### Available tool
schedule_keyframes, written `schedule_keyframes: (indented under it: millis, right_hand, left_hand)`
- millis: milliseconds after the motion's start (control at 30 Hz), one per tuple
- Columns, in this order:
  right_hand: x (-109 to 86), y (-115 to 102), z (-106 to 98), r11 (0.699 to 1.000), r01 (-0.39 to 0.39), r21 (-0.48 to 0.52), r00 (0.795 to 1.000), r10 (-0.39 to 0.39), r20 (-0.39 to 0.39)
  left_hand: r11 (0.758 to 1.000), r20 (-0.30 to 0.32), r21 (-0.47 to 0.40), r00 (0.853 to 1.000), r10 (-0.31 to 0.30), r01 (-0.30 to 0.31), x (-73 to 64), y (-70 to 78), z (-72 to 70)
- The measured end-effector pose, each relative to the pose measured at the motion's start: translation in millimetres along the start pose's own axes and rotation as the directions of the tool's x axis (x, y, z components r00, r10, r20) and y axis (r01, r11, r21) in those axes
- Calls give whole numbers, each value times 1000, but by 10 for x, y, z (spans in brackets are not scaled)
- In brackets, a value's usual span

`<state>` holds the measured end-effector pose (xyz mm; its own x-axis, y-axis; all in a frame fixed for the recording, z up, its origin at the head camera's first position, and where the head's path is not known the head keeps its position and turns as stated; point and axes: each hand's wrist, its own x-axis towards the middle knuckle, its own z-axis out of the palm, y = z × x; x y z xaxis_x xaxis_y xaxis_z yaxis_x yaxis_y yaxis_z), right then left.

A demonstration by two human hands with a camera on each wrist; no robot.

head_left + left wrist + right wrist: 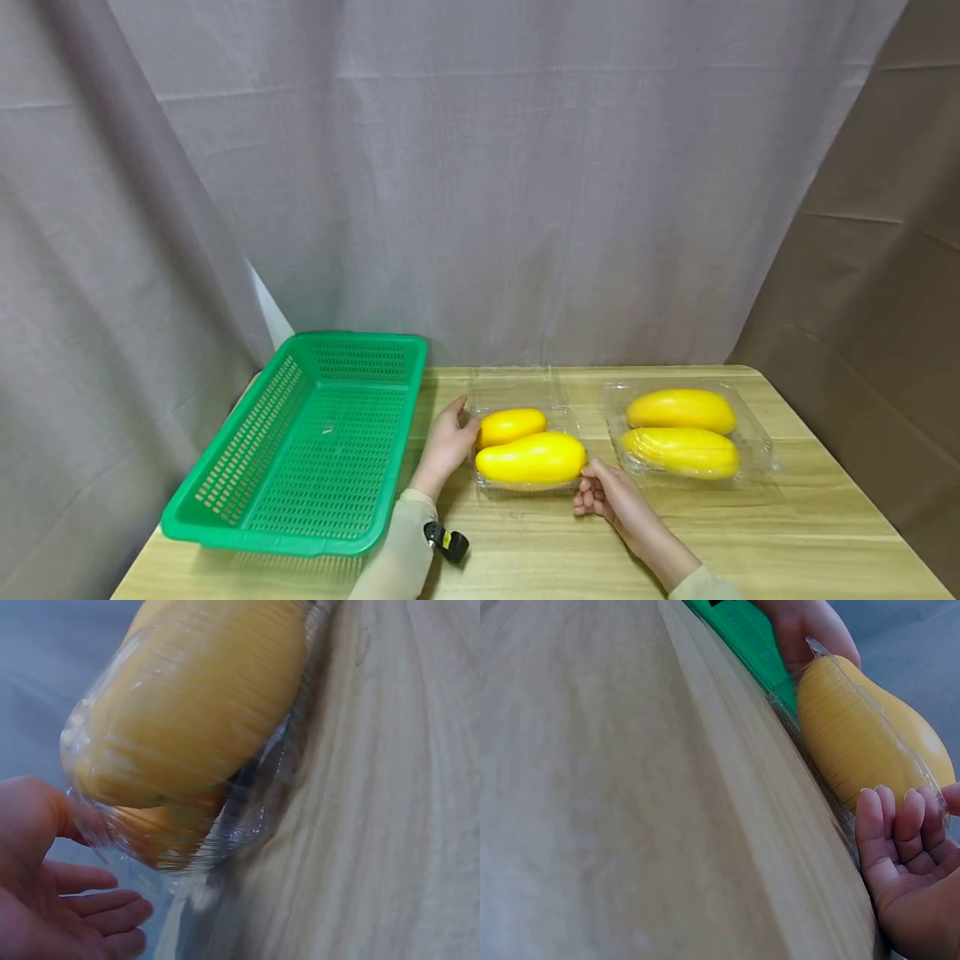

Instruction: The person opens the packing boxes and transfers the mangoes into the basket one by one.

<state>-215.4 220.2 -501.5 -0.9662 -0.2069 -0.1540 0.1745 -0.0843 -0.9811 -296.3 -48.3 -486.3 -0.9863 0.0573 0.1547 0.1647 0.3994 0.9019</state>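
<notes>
Two yellow papayas lie side by side in a clear plastic box, whose lid is raised at the back. My left hand is at the box's left side. Its thumb touches the wall, while the other fingers are extended, as the left wrist view shows. At the front right corner, my right hand pinches the box's rim between thumb and index finger. The right wrist view shows that hand's other fingers bent beside the wall. The near papaya shows through the ribbed plastic there.
On the left of the wooden table stands a green perforated basket with nothing inside. To the right is a second clear plastic box holding two more yellow papayas. Grey curtains hang behind the table.
</notes>
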Motion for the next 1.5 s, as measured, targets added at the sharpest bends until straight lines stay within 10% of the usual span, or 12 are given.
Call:
schedule_keyframes:
  millis: [233, 500, 900, 1500]
  right_hand:
    - [20, 6, 7, 1000, -4, -2, 1000, 4, -6]
    - [51, 20, 10, 1000, -22, -8, 999, 22, -40]
    - [62, 40, 9, 1000, -21, -12, 999, 20, -43]
    - [87, -3, 7, 1000, -25, 6, 996, 26, -85]
  left_hand:
    - [975, -12, 163, 988, 153, -149, -41, 111, -12]
    - [904, 215, 334, 955, 204, -268, -49, 301, 31]
    - [801, 335, 491, 923, 189, -343, 49, 435, 51]
    - [724, 488, 560, 867, 103, -401, 127, 621, -4]
